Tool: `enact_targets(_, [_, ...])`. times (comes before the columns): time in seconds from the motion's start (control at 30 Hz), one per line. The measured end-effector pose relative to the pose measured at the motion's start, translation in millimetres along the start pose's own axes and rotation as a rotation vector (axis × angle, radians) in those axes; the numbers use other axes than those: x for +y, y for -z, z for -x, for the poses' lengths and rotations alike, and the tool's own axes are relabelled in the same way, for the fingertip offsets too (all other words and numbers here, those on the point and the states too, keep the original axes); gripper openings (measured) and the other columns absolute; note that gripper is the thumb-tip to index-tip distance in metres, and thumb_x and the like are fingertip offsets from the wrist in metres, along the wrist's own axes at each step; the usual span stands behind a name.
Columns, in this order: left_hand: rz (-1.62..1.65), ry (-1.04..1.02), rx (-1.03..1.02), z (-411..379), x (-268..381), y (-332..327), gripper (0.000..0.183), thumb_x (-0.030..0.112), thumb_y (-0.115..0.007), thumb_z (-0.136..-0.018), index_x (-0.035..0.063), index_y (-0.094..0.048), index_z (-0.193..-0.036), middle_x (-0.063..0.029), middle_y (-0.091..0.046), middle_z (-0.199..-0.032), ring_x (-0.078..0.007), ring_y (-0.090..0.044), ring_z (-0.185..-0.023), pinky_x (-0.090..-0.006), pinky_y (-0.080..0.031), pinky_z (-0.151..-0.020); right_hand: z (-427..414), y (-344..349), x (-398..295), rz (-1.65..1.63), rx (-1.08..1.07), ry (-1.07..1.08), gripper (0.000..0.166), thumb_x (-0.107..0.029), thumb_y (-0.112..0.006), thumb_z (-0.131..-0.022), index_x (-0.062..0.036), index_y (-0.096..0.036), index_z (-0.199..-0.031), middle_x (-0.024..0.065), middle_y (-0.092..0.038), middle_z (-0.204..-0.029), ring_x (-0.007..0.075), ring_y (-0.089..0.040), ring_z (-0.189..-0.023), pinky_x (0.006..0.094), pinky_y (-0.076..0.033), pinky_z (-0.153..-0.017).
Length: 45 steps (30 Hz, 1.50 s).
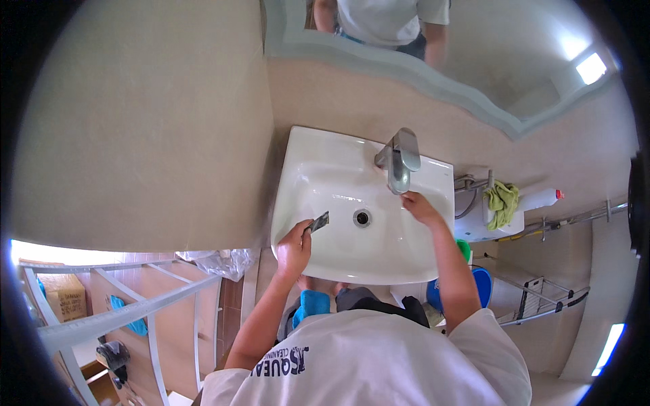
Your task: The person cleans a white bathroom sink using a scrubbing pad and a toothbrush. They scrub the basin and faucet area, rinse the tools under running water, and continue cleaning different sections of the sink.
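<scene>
My left hand is over the left side of a white ceramic washbasin, gripping a small flat dark tool, possibly a scraper or brush. The tool's tip points toward the round metal drain. On the basin's back ledge stands a chrome single-lever mixer tap. My right hand is at the end of its spout, fingers curled and touching or nearly touching the underside. Whether anything sits in those fingers is hidden. The basin's surface looks wet.
A framed mirror hangs above. Right of the basin are a green cloth, a white bottle with a red cap and a blue bucket. A metal ladder stands at lower left. A blue cloth hangs at my waist.
</scene>
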<state>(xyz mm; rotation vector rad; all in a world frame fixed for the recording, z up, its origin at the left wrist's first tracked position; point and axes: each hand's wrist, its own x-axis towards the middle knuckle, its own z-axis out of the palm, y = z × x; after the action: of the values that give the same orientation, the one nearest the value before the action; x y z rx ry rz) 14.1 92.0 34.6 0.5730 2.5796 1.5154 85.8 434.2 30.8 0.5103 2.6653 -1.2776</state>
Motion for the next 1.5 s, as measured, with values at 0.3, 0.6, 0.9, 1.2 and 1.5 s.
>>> enact_targets(0.3, [-0.045, 0.015, 0.036, 1, 1, -2, 0.021, 0.009, -0.052, -0.079, 0.0114, -0.058, -0.098, -0.0082, -0.062, -0.085, -0.0248, -0.06, -0.068, -0.0314, -0.048, -0.059, -14, 40, -22, 0.264, -0.162, 0.113, 0.034, -0.011, -0.041, -0.088, -0.018, -0.05, -0.12, -0.0003, -0.045, -0.067, 0.0098, -0.035, -0.059, 0.0219, -0.037, -0.059])
enact_targets(0.6, [-0.188, 0.086, 0.033, 2, 3, -4, 0.02, 0.011, -0.051, -0.08, 0.0118, -0.058, -0.099, -0.0111, -0.061, -0.083, -0.026, -0.06, -0.066, -0.0333, -0.047, -0.059, 44, 84, -33, -0.682, -0.14, -0.269, 0.053, -0.011, -0.039, -0.088, -0.0275, -0.021, -0.135, -0.0031, -0.041, -0.061, 0.0054, -0.031, -0.044, 0.0184, -0.026, -0.036])
enact_targets(0.9, [-0.26, 0.065, -0.015, -3, 3, -7, 0.019, 0.008, -0.049, -0.083, 0.0037, -0.054, -0.1, -0.0109, -0.06, -0.082, -0.0162, -0.057, -0.072, -0.0276, -0.045, -0.067, 8, -31, -48, -1.533, 0.035, -0.281, 0.036, -0.029, -0.036, -0.091, -0.0198, -0.035, -0.126, -0.0034, -0.029, -0.049, 0.0095, -0.027, -0.033, 0.028, -0.037, -0.037])
enact_targets(1.2, [-0.325, 0.015, -0.001, -3, -6, -12, 0.021, 0.008, -0.048, -0.082, 0.0046, -0.055, -0.101, -0.0128, -0.061, -0.078, -0.0194, -0.057, -0.066, -0.0297, -0.045, -0.062, 5, -31, -37, -1.61, -0.121, -0.446, 0.026, -0.033, -0.035, -0.091, -0.0099, -0.04, -0.08, -0.0024, -0.026, -0.043, 0.0108, -0.022, -0.029, 0.0305, -0.037, -0.039])
enact_targets(1.5, [-0.286, 0.057, 0.005, -7, -8, -14, 0.02, 0.007, -0.049, -0.081, 0.0057, -0.055, -0.1, -0.0118, -0.06, -0.076, -0.0187, -0.056, -0.063, -0.0292, -0.044, -0.06, 16, -4, -10, -1.134, -0.279, -0.44, 0.031, -0.038, -0.041, -0.088, -0.0094, -0.048, -0.08, -0.0026, -0.034, -0.045, 0.0101, -0.027, -0.032, 0.0314, -0.035, -0.041])
